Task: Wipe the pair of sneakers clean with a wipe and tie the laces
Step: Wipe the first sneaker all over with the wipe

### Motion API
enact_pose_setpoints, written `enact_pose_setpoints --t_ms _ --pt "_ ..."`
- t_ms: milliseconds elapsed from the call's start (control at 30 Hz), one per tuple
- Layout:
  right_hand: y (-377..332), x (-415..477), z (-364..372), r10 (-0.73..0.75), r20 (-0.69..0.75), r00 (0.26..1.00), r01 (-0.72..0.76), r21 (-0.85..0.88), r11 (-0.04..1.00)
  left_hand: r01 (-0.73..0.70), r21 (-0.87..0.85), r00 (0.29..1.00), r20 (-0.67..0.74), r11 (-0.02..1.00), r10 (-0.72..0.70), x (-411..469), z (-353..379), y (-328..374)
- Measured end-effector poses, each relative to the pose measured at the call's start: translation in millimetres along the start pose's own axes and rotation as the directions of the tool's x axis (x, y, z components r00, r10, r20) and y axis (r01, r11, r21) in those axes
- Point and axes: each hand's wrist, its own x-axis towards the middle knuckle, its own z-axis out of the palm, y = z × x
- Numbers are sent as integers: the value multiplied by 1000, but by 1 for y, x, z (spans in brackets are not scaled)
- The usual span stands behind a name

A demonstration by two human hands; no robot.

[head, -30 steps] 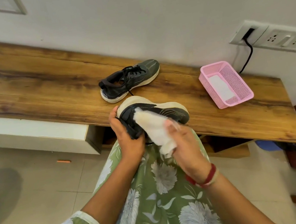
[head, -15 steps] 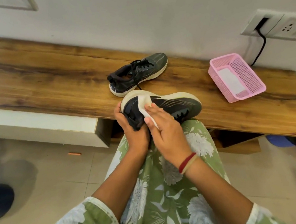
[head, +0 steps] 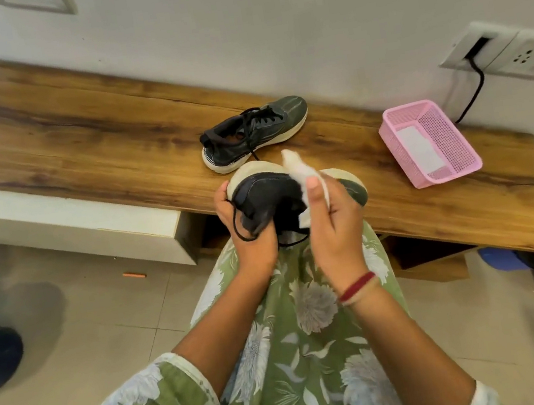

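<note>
Early on, by my read — your left hand (head: 251,241) gripped the first sneaker (head: 268,195) by the heel above your lap, your right hand (head: 335,226) pinched the wipe (head: 303,173) against its side — the second sneaker (head: 257,132) sat on the bench (head: 75,137), laces (head: 251,142) untied.

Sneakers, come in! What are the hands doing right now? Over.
Left hand grips held sneaker at the heel. Right hand pinches wipe against it. Second sneaker on bench, laces loose. Nothing blocking.
</note>
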Motion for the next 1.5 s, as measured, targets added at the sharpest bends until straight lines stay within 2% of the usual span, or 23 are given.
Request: enact_pose_setpoints --t_ms 67,133,167,267,467,567,633,667,700,733,767,800,833,867,900,967,1033,1133,1233,1300,1400,1500 --pt "23 13 -13 83 -121 989 -93 -81 992 85 -18 996 13 996 -85 1 2 6" --pt "44 11 -22 155 -191 969 -183 -140 973 80 -6 997 15 997 -80 0 2 -1" --pt "51 5 -20 183 -163 970 -211 -174 962 69 -6 998 3 998 -69 -1 1 -6" --pt "53 -19 -1 218 64 974 -194 -265 945 50 36 998 -36 998 -49 3 1 -16" --pt "42 -30 15 111 143 983 -61 -317 946 39 53 999 -16 998 -39 3 1 -26" --pt "37 -31 14 33 229 973 33 -278 960 40 25 999 0 999 -40 4 0 -24" --pt "35 -31 5 -8 333 943 80 -201 976 48 -15 999 17 999 -48 4 0 -21" --pt "33 -30 -1 20 359 933 25 -120 992 59 -25 998 22 998 -58 5 0 -20" --pt "29 -27 -8 105 325 940 -112 2 994 74 -24 997 19 997 -74 5 0 -19" --pt "27 -24 -15 243 226 943 -281 156 947 91 -19 996 13 996 -91 5 1 -18" --pt "27 -18 -22 394 104 913 -406 331 852 102 -17 995 2 995 -102 5 1 -18" --pt "29 -13 -28 519 -27 854 -439 496 749 107 -18 994 -5 994 -107 5 1 -16" --pt "33 -7 -33 596 -158 788 -406 595 694 108 -18 994 -12 994 -108 6 1 -16" --pt "36 -1 -38 611 -253 750 -362 615 700 104 -21 994 -16 994 -104 6 2 -15" --pt "37 4 -42 578 -307 756 -342 567 749 96 -28 995 -18 995 -96 6 2 -14" --pt "39 10 -42 458 -287 842 -355 346 869 81 -36 996 -19 996 -82 7 3 -14" --pt "43 9 -34 347 -148 926 -335 103 937 69 -43 997 -17 997 -70 6 4 -15" --pt "45 4 -13 185 90 979 -166 -182 969 60 -53 998 -12 997 -61 6 5 -16" --pt "53 -6 9 63 284 957 88 -488 868 51 -49 999 -7 997 -52 7 4 -16" --pt "56 -8 12 -24 277 961 199 -627 754 50 -31 999 10 998 -50 7 3 -17" --pt "64 -3 10 -214 196 957 290 -691 662 49 -27 999 14 998 -48 6 4 -17" --pt "60 2 7 -320 224 921 384 -670 636 63 -41 998 -4 997 -63 6 3 -16"
